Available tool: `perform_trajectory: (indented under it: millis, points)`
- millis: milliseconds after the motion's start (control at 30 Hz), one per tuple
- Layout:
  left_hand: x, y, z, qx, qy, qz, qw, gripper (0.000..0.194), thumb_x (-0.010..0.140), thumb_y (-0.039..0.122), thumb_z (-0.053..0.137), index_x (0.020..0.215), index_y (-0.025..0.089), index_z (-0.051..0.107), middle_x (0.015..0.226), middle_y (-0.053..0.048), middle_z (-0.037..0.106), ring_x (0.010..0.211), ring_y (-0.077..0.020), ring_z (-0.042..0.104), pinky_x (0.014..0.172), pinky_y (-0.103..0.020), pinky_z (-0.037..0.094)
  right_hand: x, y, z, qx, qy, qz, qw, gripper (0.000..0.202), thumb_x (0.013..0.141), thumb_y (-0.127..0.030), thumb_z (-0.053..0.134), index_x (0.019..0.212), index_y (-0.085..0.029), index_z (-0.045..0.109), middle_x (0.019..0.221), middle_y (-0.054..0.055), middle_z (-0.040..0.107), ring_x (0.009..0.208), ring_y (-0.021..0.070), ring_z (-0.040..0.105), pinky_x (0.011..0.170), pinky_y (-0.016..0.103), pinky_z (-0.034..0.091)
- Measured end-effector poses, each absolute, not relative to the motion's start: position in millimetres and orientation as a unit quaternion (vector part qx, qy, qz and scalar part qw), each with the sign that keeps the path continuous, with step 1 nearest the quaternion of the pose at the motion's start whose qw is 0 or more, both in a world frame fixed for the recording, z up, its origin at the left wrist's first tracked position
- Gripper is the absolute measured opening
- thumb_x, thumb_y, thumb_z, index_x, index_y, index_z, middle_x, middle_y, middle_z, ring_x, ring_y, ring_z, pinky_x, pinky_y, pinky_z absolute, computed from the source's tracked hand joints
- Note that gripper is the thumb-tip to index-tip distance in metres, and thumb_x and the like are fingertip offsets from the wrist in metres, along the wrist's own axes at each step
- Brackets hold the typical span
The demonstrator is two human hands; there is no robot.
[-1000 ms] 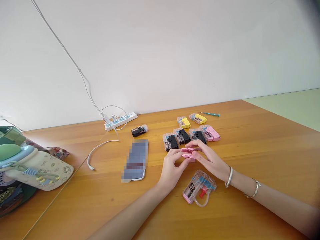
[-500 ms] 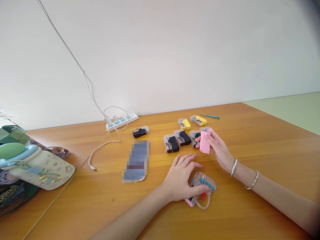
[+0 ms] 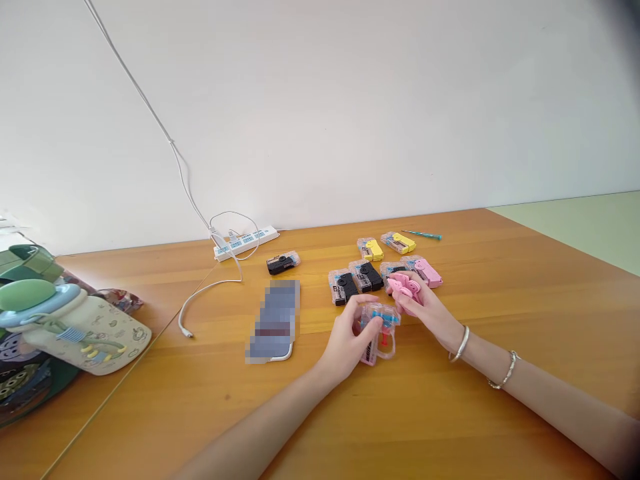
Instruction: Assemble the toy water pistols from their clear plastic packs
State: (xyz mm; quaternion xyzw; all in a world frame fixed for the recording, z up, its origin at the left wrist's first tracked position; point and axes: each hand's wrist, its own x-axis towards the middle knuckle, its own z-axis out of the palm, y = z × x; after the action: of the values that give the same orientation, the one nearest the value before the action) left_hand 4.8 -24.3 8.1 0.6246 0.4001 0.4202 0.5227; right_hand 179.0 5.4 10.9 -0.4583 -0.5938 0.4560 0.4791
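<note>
My left hand (image 3: 350, 337) is closed on a clear plastic toy water gun (image 3: 386, 320) with a blue inner part, a red trigger and a pink-edged grip. It is held up close to my right hand. My right hand (image 3: 425, 303) pinches a pink plastic piece (image 3: 406, 287) with rounded parts on its face, apart from the gun's clear body as far as I can see. Just behind my hands lie folded toy guns with black covers (image 3: 345, 287). A folded pink one (image 3: 427, 270) rests beyond my right fingers, and two yellow ones (image 3: 401, 241) lie farther back.
A phone-like slab (image 3: 275, 320), blurred out, lies left of my hands. Behind it are another black folded toy (image 3: 283, 263) and a white power strip (image 3: 247, 243) with a loose cable. A teal screwdriver (image 3: 425, 235) is at the back. A bottle (image 3: 95, 333) stands far left.
My left hand has picked the clear toy water gun up off the table and brought it toward my right hand. My right hand has turned the pink piece and lowered it slightly.
</note>
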Motion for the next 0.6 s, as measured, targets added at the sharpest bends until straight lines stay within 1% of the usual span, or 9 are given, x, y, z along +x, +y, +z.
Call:
perform_trajectory:
  millis: [67,133,200,267,333,400,500,567,600]
  points:
    - [4.3,-20.9,6.8,0.567,0.424,0.464,0.533,0.036,0.083,0.038,0.051,0.115,0.022,0.044,0.083,0.0,0.059,0.059,-0.0087,0.053,0.046,-0.016,0.04,176.8,3.3,8.7,-0.451,-0.596,0.467,0.472,0.046,0.08,-0.059,0.047,0.112,-0.026,0.043,0.102,0.004,0.053,0.073,0.0136,0.052,0.07,0.029,0.046]
    - [3.4,-17.6,6.2,0.516,0.448,0.489,0.542,0.039,0.083,0.042,0.05,0.117,0.023,0.044,0.075,0.003,0.054,0.045,-0.005,0.041,0.036,-0.015,0.032,174.6,1.5,6.2,-0.438,-0.602,0.487,0.457,0.049,0.083,-0.062,0.037,0.117,-0.026,0.043,0.106,0.005,0.053,0.087,0.0163,0.052,0.079,0.031,0.044]
    - [2.4,-15.3,6.3,0.487,0.463,0.504,0.542,0.041,0.083,0.045,0.049,0.116,0.022,0.045,0.065,0.005,0.048,0.039,-0.0031,0.03,0.033,-0.014,0.028,172.4,-0.1,4.8,-0.414,-0.619,0.514,0.424,0.048,0.086,-0.061,0.033,0.114,-0.025,0.046,0.101,0.005,0.055,0.09,0.0175,0.052,0.079,0.031,0.044]
    - [1.8,-14.2,6.7,0.481,0.467,0.511,0.538,0.042,0.082,0.047,0.049,0.115,0.022,0.047,0.061,0.007,0.044,0.037,-0.0029,0.028,0.032,-0.014,0.027,170.6,-1.7,4.9,-0.39,-0.647,0.532,0.384,0.043,0.087,-0.057,0.036,0.109,-0.023,0.049,0.091,0.004,0.056,0.083,0.0169,0.052,0.072,0.03,0.044]
    - [2.0,-14.0,6.8,0.486,0.465,0.509,0.537,0.043,0.081,0.048,0.05,0.115,0.022,0.047,0.061,0.007,0.045,0.037,-0.0032,0.03,0.032,-0.015,0.027,169.4,-3.2,6.0,-0.374,-0.673,0.533,0.352,0.04,0.087,-0.054,0.04,0.109,-0.021,0.048,0.083,0.003,0.055,0.073,0.0148,0.049,0.064,0.028,0.042]
    - [2.5,-13.9,6.3,0.493,0.462,0.507,0.536,0.042,0.081,0.048,0.051,0.114,0.022,0.047,0.069,0.004,0.052,0.041,-0.0043,0.037,0.035,-0.016,0.033,169.1,-4.5,6.5,-0.371,-0.687,0.524,0.34,0.04,0.087,-0.052,0.041,0.112,-0.02,0.045,0.082,0.002,0.053,0.067,0.013,0.046,0.059,0.026,0.04]
    - [3.1,-13.5,4.8,0.513,0.449,0.524,0.51,0.035,0.08,0.043,0.053,0.106,0.02,0.05,0.087,-0.001,0.06,0.065,-0.0101,0.056,0.057,-0.019,0.047,169.2,-6.6,4.9,-0.376,-0.688,0.518,0.341,0.039,0.088,-0.05,0.04,0.113,-0.02,0.042,0.086,0.002,0.052,0.066,0.0121,0.046,0.056,0.025,0.038]
    - [3.0,-13.8,4.0,0.533,0.441,0.528,0.493,0.03,0.081,0.04,0.054,0.103,0.02,0.049,0.091,-0.002,0.06,0.078,-0.0129,0.058,0.069,-0.022,0.048,169.2,-8.4,2.8,-0.376,-0.682,0.525,0.343,0.039,0.089,-0.049,0.04,0.115,-0.02,0.04,0.088,0.003,0.052,0.068,0.0123,0.049,0.056,0.025,0.039]
    - [3.0,-14.2,3.9,0.543,0.438,0.523,0.49,0.029,0.082,0.039,0.053,0.102,0.02,0.048,0.09,-0.002,0.06,0.079,-0.013,0.058,0.071,-0.022,0.047,169.0,-9.4,1.8,-0.376,-0.679,0.529,0.345,0.038,0.089,-0.048,0.04,0.115,-0.021,0.039,0.087,0.002,0.052,0.068,0.0121,0.05,0.056,0.025,0.039]
